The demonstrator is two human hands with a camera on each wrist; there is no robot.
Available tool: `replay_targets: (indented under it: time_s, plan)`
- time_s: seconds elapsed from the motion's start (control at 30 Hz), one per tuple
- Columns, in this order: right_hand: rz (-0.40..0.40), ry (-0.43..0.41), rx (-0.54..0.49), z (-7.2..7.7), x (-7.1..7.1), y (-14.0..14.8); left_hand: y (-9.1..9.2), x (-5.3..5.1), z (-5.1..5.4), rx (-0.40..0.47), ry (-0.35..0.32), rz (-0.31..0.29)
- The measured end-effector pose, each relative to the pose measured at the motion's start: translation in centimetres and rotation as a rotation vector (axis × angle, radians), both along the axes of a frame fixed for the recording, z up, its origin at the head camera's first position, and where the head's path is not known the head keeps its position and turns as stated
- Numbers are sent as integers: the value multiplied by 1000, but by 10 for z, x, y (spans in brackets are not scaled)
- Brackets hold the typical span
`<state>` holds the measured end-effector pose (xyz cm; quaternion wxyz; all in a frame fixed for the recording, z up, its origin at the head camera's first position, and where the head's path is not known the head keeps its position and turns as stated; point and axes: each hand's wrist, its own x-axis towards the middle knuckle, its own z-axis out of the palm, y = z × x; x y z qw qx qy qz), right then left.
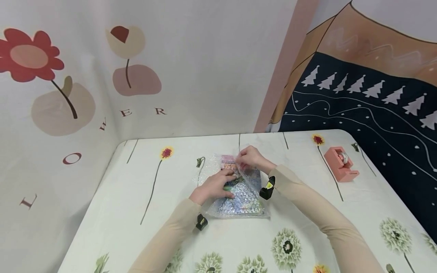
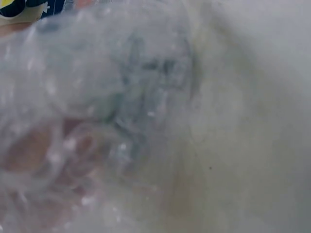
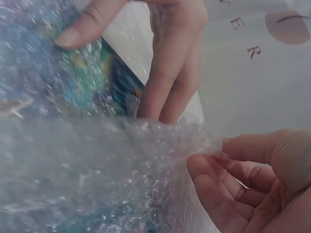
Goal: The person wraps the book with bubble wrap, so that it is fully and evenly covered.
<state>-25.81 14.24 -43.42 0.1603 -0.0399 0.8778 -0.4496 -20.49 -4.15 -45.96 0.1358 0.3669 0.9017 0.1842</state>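
On the table lies a flat, colourful printed item [image 1: 229, 166], which looks like a book, partly covered by clear bubble wrap [image 1: 244, 206]. My left hand [image 1: 216, 185] rests on it from the left, fingers spread and pressing down. My right hand [image 1: 252, 157] is at the far edge of the item. In the right wrist view, its thumb and fingers pinch a corner of the lifted bubble wrap flap [image 3: 87, 165], beyond which the item's printed face shows. Blurred bubble wrap [image 2: 97, 87] fills much of the left wrist view, with fingers dimly visible through it.
A pink tape dispenser [image 1: 336, 167] with a roll of tape stands at the right of the table. The white tablecloth [image 1: 129, 197] has printed flowers. Behind the table hangs a pale printed curtain [image 1: 205, 76], and a dark one with white trees [image 1: 358, 106] hangs at right.
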Motion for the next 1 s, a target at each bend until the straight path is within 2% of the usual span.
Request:
replay_targets:
  time_s: [0.13,0.47,0.63,0.77,0.9,1.0]
  plan:
    - [1,-28,0,-4,-6,0,-1,0,-1,-2,13,-1]
    - [112,-18,53,-15,-14,2,-2,3,-3,18,82,28]
    - [217,-59,49,-14,-19,7,-3,5,-4,60,70,78]
    - [319,-70,13,-15,-23,12,-4,4,-7,75,86,68]
    - [336,-102,0,-15,-24,13,-5,3,-8,66,102,36]
    - [300,-138,12,-14,-22,12,-5,3,-7,48,107,21]
